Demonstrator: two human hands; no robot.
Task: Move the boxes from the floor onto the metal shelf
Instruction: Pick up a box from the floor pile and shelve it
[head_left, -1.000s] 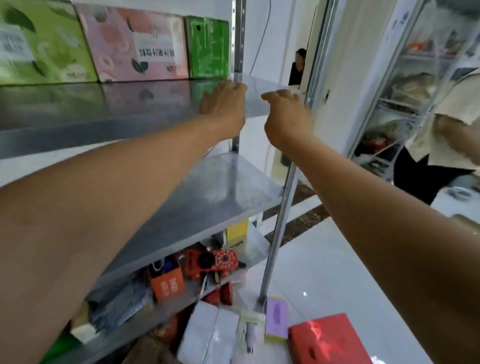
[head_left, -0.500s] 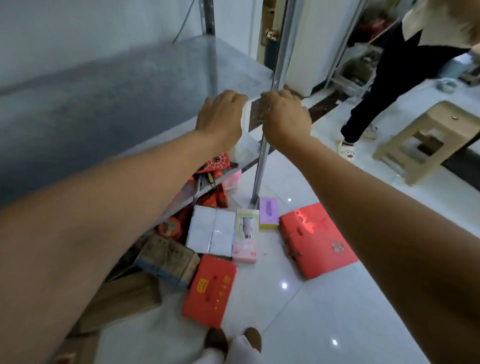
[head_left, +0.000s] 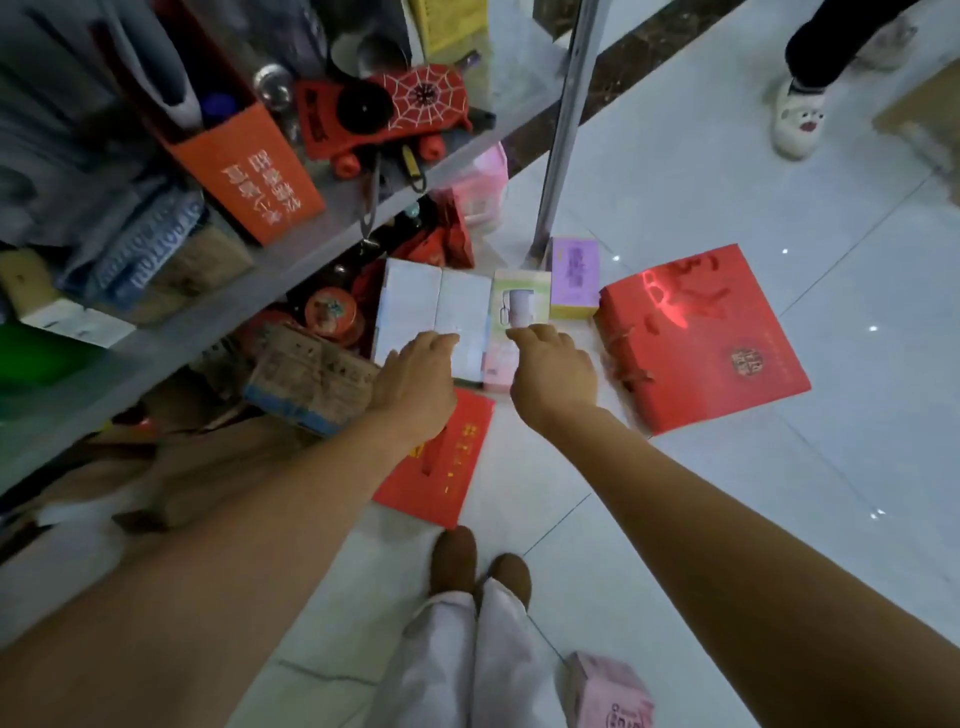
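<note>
Two bare hands reach down toward boxes on the white floor (head_left: 727, 519), both empty, fingers loosely bent. The left hand (head_left: 415, 384) is over a white box (head_left: 436, 306), the right hand (head_left: 553, 374) over a pale box (head_left: 521, 291). A large red box (head_left: 701, 338) lies at three o'clock; the metal shelf (head_left: 322, 236) stands at ten o'clock.

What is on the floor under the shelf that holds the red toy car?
A round red tin, a worn carton and red bags show near the front edge. Farther back the shelf covers everything, so nothing more can be told.
</note>
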